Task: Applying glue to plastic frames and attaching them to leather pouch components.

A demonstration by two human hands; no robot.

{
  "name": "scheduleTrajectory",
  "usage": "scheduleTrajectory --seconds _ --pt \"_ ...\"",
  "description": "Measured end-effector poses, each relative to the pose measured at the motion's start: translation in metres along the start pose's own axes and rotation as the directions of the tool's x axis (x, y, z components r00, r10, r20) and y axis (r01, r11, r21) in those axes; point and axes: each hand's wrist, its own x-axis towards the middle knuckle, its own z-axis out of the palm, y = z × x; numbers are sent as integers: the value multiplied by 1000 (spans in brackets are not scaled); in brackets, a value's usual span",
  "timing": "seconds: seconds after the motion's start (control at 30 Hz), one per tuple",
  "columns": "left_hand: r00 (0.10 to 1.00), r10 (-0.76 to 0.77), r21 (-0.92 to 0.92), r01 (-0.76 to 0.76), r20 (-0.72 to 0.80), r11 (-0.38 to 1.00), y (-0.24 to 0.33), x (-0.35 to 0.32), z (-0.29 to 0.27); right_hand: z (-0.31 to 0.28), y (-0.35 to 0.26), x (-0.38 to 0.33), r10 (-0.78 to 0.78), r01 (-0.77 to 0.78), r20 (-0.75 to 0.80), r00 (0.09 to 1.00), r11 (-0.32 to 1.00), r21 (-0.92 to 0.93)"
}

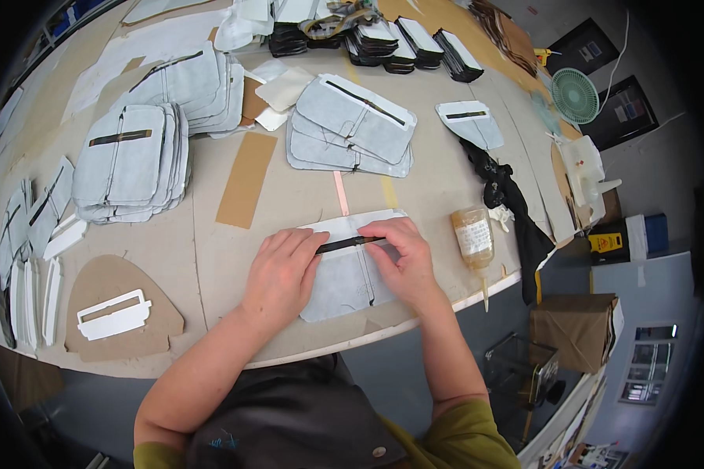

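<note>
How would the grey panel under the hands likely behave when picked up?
The panel is probably light, since it looks thin. Lying flat on the table, it seems unlikely to roll. It may flex without flopping: similar panels in the stack keep their flat shape.

The table has a greyish-beige top; clock directions run from its middle. Just off centre, a brown strip lies toward 9, a fanned panel stack toward 1. One grey panel lies at 5, near the edge, in line with a pink strip. A bottle lies at 4, its nozzle toward 6. A black cloth trails from 3 over the edge at 4; a small panel sits at 2 to 3. White-and-black bundles stand around 1. A grey pile sits at 9, another at 10 to 11. At 8 lie a brown card and white strips.
</note>
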Motion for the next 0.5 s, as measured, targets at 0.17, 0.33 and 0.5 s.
scheduleTrajectory --seconds 0.17,0.33,0.5 --pt "1000 -11 13 11 22 1000 0 -2 0 7 -1 -1 5 -5 -29 1000 1000 3" --pt "992 75 106 -85 98 991 -1 -3 0 4 -3 4 46 -45 5 999 998 -45" --pt "986 95 186 -120 136 975 2 -3 -1 6 4 4 -17 18 8 1000 999 -48"
